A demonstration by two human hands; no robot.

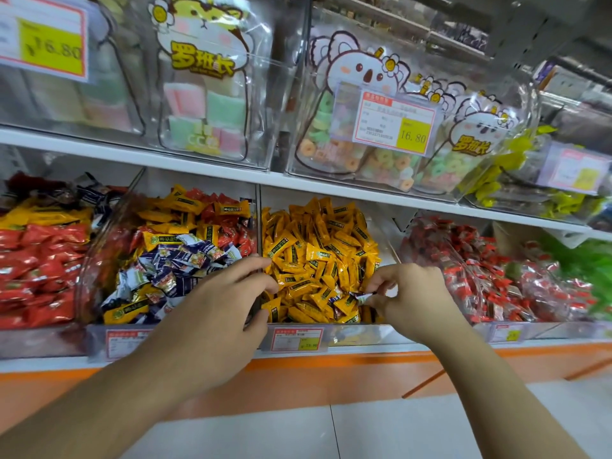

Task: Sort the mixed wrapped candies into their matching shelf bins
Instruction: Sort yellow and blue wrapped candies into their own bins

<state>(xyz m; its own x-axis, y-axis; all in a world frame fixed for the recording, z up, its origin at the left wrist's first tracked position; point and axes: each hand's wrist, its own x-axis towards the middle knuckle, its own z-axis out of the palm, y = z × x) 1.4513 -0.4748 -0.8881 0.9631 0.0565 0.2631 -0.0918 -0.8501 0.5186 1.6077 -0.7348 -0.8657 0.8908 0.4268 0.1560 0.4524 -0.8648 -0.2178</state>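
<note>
While the right hand [405,293] pinches one blue-white candy [362,297] over the yellow bin [318,260], the left hand [231,293] hovers beside it with curled fingers, holding nothing I can see; I judge the stray goes next to the mixed bin [172,260] left of both hands; two hands, one picked candy, the rest uncountable.

My only view comes from the head camera, close in front of the shelf [205,167], facing forward and slightly down, wide-angle, taking in two bin rows and floor [430,425] below its front edge.
</note>
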